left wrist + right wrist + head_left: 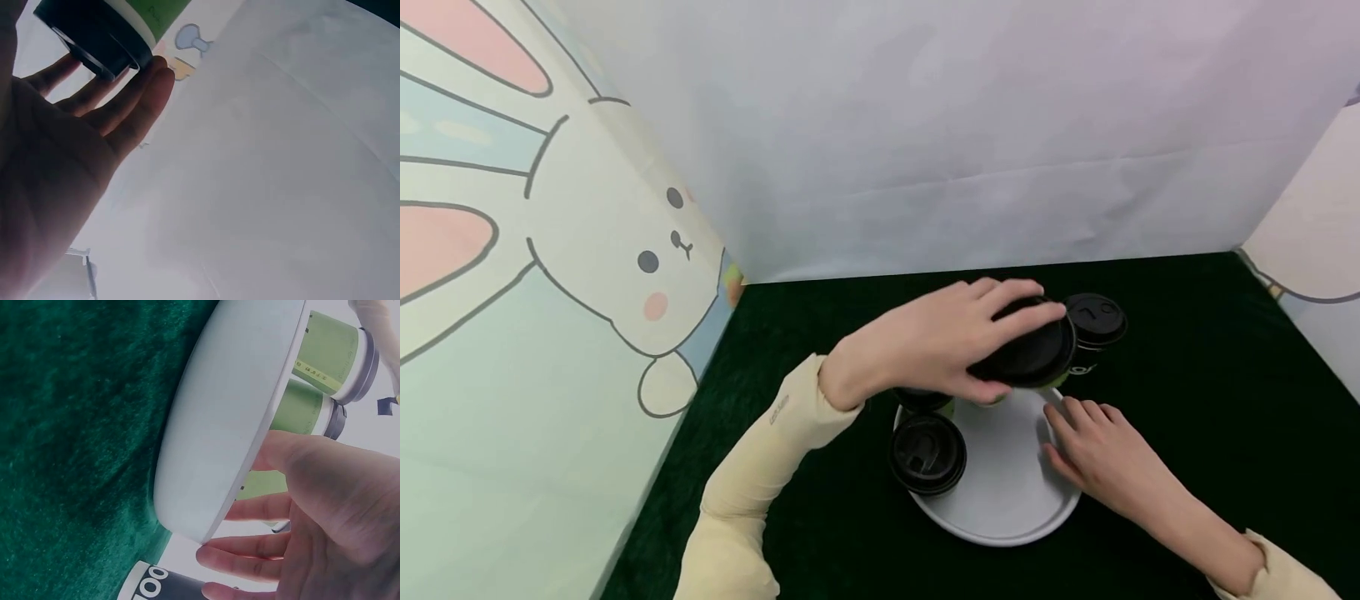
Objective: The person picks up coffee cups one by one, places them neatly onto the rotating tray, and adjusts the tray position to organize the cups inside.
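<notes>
My left hand (943, 337) grips a green paper cup by its black lid (1037, 354), above the far part of a round white tray (1000, 508). In the left wrist view, the fingers (128, 119) curl up against the lid of this green cup (164, 11); most of its body is out of frame. At the tray's right rim rests my right hand (1105, 454), fingers loosely extended over the edge, as the right wrist view shows beside the tray wall (219, 406). Two more black-lidded green cups (328, 353) stand at the tray's left side, the near one (927, 454) plainly visible.
A dark cup with white lettering (1093, 321) and a black lid stands on the dark green cloth (1210, 350) just beyond the tray's back right. A pale wall (985, 167) rises behind the table, and a rabbit-printed panel (602, 242) stands at the left.
</notes>
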### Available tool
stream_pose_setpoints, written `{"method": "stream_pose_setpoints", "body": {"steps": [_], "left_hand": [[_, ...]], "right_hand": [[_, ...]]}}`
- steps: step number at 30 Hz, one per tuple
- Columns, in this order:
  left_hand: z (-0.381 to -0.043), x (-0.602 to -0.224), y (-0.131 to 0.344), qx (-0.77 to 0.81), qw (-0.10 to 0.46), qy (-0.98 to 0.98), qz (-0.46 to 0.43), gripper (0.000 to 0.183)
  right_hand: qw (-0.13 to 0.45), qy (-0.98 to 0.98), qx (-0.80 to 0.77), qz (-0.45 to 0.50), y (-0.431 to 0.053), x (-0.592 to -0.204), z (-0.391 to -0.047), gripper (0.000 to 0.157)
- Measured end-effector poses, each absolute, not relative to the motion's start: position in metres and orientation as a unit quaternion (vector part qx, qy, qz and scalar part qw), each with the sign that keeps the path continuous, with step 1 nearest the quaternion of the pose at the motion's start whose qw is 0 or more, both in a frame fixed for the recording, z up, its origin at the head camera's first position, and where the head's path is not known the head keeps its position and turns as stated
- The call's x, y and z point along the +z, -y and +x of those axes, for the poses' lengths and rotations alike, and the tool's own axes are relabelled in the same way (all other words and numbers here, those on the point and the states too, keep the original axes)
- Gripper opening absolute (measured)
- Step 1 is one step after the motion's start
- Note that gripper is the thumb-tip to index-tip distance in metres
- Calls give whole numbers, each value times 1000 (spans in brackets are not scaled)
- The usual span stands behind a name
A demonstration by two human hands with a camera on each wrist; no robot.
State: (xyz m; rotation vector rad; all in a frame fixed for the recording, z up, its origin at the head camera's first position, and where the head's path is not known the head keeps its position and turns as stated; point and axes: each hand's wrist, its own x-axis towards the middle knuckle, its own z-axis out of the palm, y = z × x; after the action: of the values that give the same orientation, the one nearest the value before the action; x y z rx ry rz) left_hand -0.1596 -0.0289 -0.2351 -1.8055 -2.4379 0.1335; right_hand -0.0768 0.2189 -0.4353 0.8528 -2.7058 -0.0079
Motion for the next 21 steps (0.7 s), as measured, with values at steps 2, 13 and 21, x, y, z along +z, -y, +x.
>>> {"method": "stream_pose_setpoints", "body": {"steps": [2, 13, 21], "left_hand": [[-149, -237, 30, 45, 49, 794, -605, 84], [-104, -250, 40, 75, -23, 778, -623, 88], [-95, -266, 43, 119, -32, 779, -615, 90]], "right_hand": [[148, 944, 1, 295, -220, -435, -76, 52], [140, 941, -6, 308, -223, -427, -66, 53], [141, 943, -16, 300, -220, -424, -63, 35]]}}
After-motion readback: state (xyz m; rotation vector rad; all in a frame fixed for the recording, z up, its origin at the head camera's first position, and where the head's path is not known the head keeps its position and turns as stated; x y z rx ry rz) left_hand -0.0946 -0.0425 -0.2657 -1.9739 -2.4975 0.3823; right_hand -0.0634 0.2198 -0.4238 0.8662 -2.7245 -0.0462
